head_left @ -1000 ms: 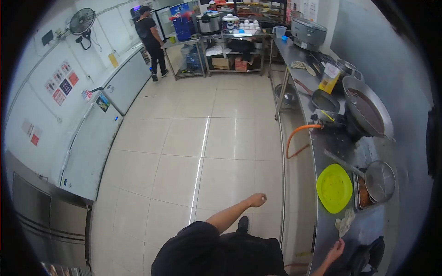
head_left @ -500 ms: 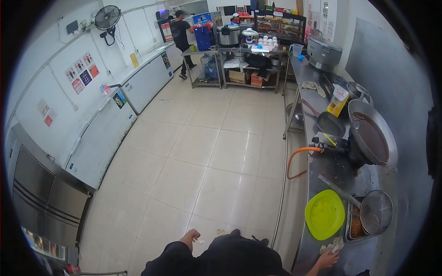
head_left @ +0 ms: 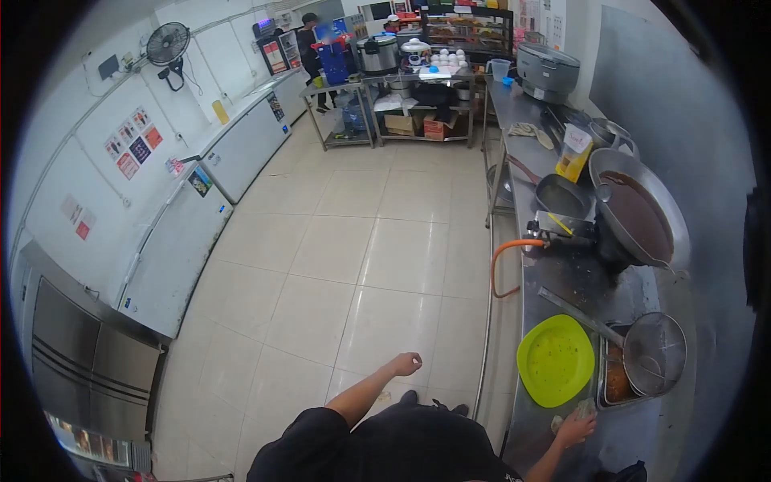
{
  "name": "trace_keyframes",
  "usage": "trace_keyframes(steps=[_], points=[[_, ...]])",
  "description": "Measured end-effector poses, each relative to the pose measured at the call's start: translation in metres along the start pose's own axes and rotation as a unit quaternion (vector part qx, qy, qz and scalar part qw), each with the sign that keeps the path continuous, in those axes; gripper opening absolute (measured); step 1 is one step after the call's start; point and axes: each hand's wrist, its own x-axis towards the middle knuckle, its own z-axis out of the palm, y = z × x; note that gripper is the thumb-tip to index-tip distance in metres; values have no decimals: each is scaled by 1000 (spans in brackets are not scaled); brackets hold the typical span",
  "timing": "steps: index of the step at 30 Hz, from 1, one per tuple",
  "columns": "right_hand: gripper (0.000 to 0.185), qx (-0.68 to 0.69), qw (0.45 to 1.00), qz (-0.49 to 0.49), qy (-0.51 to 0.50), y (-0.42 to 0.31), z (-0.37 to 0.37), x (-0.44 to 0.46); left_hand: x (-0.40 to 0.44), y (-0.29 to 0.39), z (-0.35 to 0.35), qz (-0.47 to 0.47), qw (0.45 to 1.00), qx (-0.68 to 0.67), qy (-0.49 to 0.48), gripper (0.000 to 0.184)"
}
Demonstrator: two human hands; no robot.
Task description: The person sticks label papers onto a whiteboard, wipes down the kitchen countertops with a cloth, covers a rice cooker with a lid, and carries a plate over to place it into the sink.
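Probably soft and light, the crumpled cloth (head_left: 587, 406) lies on the counter (head_left: 625, 434) near the green plate (head_left: 556, 361); bunching its middle should give the surest hold. The right hand (head_left: 573, 430) covers part of it, its grip impossible to tell. The left hand (head_left: 407, 364) hangs over the floor (head_left: 321, 257), loosely curled, contents unclear.

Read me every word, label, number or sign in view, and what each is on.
Nothing can be read with certainty.
White label on the tall yellow container: too blurred.
Red, white and dark-blue paper wall posters: too small.
Colourful rectangular sticker on the white chest freezer: too blurred.
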Motion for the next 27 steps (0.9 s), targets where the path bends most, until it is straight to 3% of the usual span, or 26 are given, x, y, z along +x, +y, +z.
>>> trace_keyframes(steps=[4, 7, 10, 14, 18, 21, 27], points=[[51, 4, 1000, -21, -1, 16, -4, 6, -2, -6, 21, 4, 997, 48, -57, 33], [46, -17, 999, 25, -11, 45, -6, 7, -4, -25, 28, 8, 988, 43, -149, 37], [43, -13, 997, 73, 14, 71, -3, -5, -8, -23, 22, -107, 976, -21, -189, 41], [41, 10, 994, 100, 40, 78, -14, -20, 4, -29, 31, -114, 981, -5, -159, 41], [42, 20, 992, 120, 40, 67, -30, -25, 25, -3, 31, -68, 964, 86, -242, 42], [42, 39, 991, 120, 54, 71, -25, -24, 32, 39, 25, -67, 970, -21, -231, 48], [42, 33, 990, 120, 64, 71, -21, -25, 54, 148, 15, -27, 939, -266, -216, 76]])
